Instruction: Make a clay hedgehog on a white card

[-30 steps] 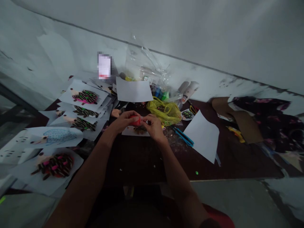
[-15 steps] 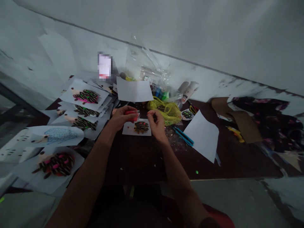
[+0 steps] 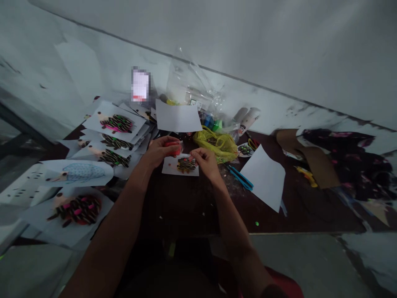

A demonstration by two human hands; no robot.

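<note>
My left hand (image 3: 159, 152) is closed around a small red packet (image 3: 173, 148) with a clear edge, perhaps modelling clay in wrapping. Below it on the dark table lies a white card with a hedgehog picture (image 3: 186, 164), its body covered in dark and yellowish stripes with a few pink-red spots. The fingers of my right hand (image 3: 205, 160) are pinched at the right side of the hedgehog. What sits between those fingertips is too small to make out.
Hedgehog pictures (image 3: 116, 123) are piled at left. A yellow plastic bag (image 3: 221, 145) stands behind my right hand. A blue cutter (image 3: 241, 177) and a white sheet (image 3: 265, 178) lie to the right, with brown card (image 3: 319, 167) and dark floral cloth (image 3: 347, 161) beyond.
My right hand has come down and left, bringing its pinched fingertips onto the hedgehog's right side. My left hand still holds the red packet. The view has shifted slightly.
</note>
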